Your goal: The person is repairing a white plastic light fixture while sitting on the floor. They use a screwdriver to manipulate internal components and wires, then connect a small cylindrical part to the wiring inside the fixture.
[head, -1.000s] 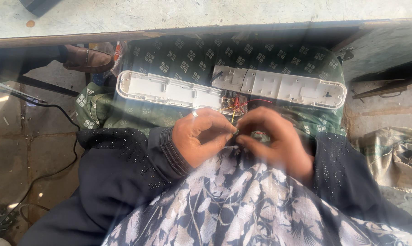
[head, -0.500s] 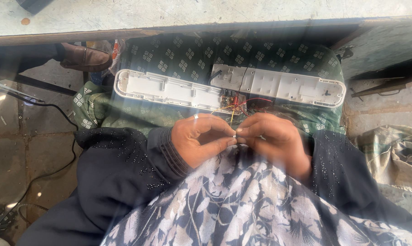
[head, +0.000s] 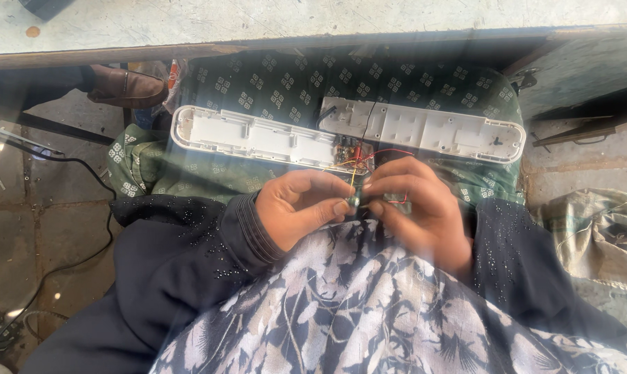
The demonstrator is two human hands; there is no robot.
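The left hand and the right hand are meeting fingertip to fingertip over the person's lap, both pinching 1 small component closed between thumbs and fingers. Thin red and yellow wires are running from it to a circuit board just beyond. The board is sitting in a long white plastic housing lying across green patterned cloth, farther from the person.

White casing & wires block ahead of hands; lap cloth left is free.
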